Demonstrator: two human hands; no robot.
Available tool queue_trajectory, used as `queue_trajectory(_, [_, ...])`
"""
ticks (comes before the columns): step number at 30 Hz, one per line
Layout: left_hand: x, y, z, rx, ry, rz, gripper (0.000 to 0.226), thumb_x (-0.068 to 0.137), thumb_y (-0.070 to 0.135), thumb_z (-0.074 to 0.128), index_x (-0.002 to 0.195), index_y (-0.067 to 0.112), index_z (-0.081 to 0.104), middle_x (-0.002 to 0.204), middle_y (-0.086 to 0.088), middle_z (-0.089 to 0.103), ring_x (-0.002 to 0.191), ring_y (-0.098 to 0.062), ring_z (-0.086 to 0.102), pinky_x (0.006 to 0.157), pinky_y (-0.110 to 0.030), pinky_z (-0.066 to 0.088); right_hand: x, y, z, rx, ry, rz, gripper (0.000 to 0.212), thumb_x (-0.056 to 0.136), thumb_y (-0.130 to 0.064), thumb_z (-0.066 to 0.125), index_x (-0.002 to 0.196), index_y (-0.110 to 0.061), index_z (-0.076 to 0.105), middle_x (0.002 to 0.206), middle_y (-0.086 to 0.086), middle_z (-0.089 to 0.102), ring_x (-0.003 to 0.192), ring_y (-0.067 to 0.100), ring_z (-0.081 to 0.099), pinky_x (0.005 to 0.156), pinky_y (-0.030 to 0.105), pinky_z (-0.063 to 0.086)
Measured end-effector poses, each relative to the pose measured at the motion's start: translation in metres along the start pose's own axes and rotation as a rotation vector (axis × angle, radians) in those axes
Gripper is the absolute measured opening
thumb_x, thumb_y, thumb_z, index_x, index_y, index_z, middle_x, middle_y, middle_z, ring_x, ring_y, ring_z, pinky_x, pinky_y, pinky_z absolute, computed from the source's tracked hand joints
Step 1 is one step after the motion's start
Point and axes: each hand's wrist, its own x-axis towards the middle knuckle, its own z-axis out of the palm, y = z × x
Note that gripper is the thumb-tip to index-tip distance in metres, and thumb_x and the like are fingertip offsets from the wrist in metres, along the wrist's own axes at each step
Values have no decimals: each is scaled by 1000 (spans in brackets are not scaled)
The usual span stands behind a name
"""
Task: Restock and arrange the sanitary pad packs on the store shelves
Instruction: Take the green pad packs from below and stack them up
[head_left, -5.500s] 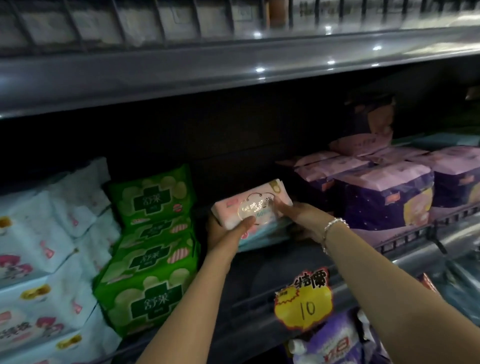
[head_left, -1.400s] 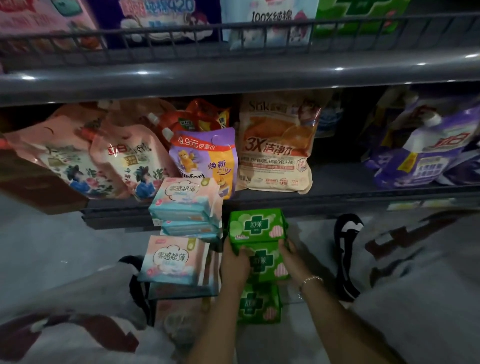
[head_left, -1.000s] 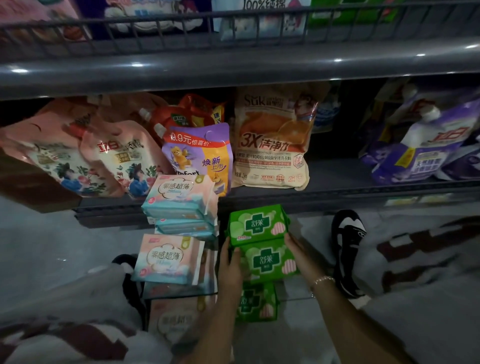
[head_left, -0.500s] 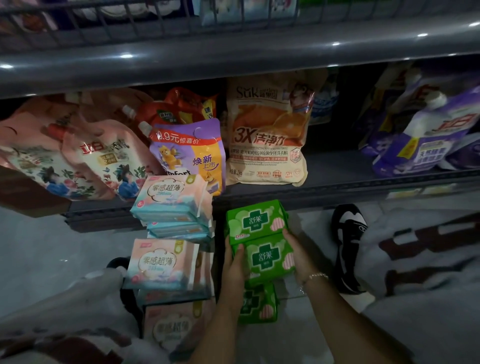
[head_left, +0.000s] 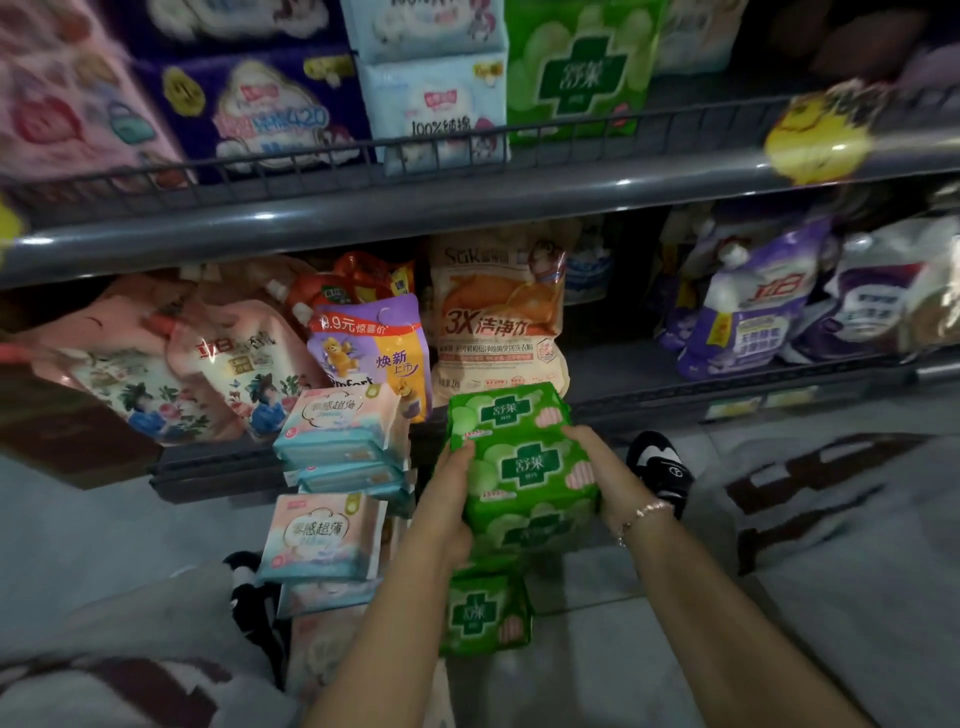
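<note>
green pad packs (head_left: 524, 457) clamped between both hands, lowest pack's print blurred.

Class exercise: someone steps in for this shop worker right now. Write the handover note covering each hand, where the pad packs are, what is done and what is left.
Left hand: grips the left side of the green pad packs.
Right hand: grips their right side. The bundle is lifted between both hands, in front of the lower shelf.
One more green pack lies below, with pink and blue packs stacked to the left.
Done: green packs already stand on the upper shelf.
Left: shelve the held bundle, then the rest of the supply.
</note>
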Motion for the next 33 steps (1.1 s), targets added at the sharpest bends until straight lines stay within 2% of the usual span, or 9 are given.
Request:
queue_trajectory(5, [-49,48,32,212,-21,177,37,96,15,54,132,22,48,107,-9,69,81,-23,69,56,-32,55,-37,-50,8,40,21,-94,35,87,-37,64,113,-14,68,109,12,71,104,31,66,99,49,48])
queue_trajectory(9, [-86,84,55,314,-45,261,41,98,23,54,137,24,43,116,-11,67,96,-31,67,79,-46,57,-75,-96,16,14,-7,-168,40,89,-37,62,120,-13,65,112,12,70,102,30,67,93,44,52])
queue_trajectory(11, [-103,104,69,343,-63,308,39,98,24,53,136,23,43,111,-11,68,88,-28,68,70,-39,57,-99,-123,18,-28,-7,-231,41,89,-39,62,122,-16,63,117,11,67,101,28,66,90,40,53])
queue_trajectory(15, [-136,143,104,373,-104,388,40,99,25,52,137,20,41,100,-7,66,78,-23,66,61,-33,53,-144,-177,18,-56,-33,-339,26,94,-36,58,109,-16,66,86,4,73,67,17,69,57,25,53])
queue_trajectory(18, [-157,169,132,388,-139,429,35,99,25,52,132,20,44,101,-8,68,80,-23,66,63,-33,52,-169,-214,15,-62,-19,-407,21,92,-37,59,94,-17,66,66,1,72,56,15,67,51,22,49])
queue_trajectory(20, [-167,183,151,388,-163,448,35,98,24,52,132,19,49,103,-9,69,80,-24,67,63,-32,53,-180,-236,11,-69,-3,-429,22,91,-38,61,92,-17,65,66,2,72,56,17,68,51,24,51])
queue_trajectory(23, [-173,203,178,383,-190,487,26,97,21,54,123,19,55,89,-4,70,72,-19,67,57,-27,51,-188,-271,4,-68,7,-479,21,89,-37,62,91,-16,65,66,3,72,52,17,68,45,24,52])
queue_trajectory(27, [-169,227,215,362,-185,490,27,95,23,57,122,19,56,84,-3,70,67,-18,67,52,-24,49,-180,-317,-6,-80,18,-525,24,89,-37,61,94,-14,66,67,3,73,52,16,68,48,24,53])
queue_trajectory(33, [-138,276,270,268,-156,499,40,93,31,58,131,26,49,107,-12,69,86,-30,69,65,-36,55,-144,-398,-5,-108,14,-541,27,88,-37,62,97,-12,66,82,10,72,68,24,67,70,33,55])
